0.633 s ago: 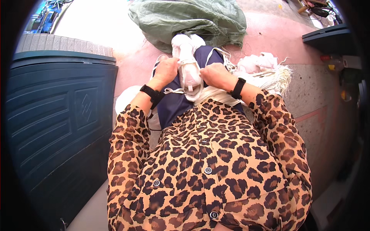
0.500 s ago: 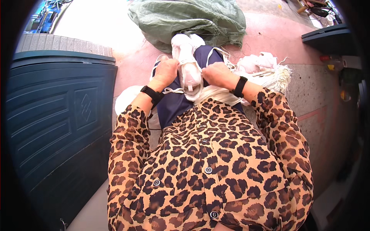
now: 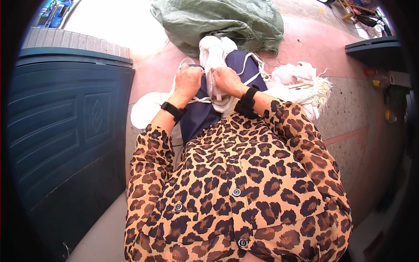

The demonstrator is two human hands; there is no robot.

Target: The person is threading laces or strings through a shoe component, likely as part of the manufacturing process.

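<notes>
A white shoe (image 3: pixel 212 53) lies lengthwise on my lap over the dark blue cloth (image 3: pixel 198 118), its toe pointing away from me and its heel toward me. My left hand (image 3: pixel 187 81) is closed at the left side of the shoe, pinching a white shoelace (image 3: pixel 186 60) that loops up over the fingers. Just across the shoe's opening, my right hand (image 3: pixel 228 81) is closed too, its fingertips on the lace close to the left hand. Both wrists wear black bands. The fingers hide the middle of the shoe and its lacing.
A large green woven sack (image 3: pixel 218 18) lies beyond the shoe. To the right rests a pile of white material (image 3: pixel 293 75) with a bundle of white strands (image 3: pixel 322 91). A rounded white thing (image 3: pixel 146 110) sits at my left, near a dark blue panelled door (image 3: pixel 65 113).
My right hand has moved left, from the right side of the shoe to over it, beside my left hand. The left hand has stayed nearly in place.
</notes>
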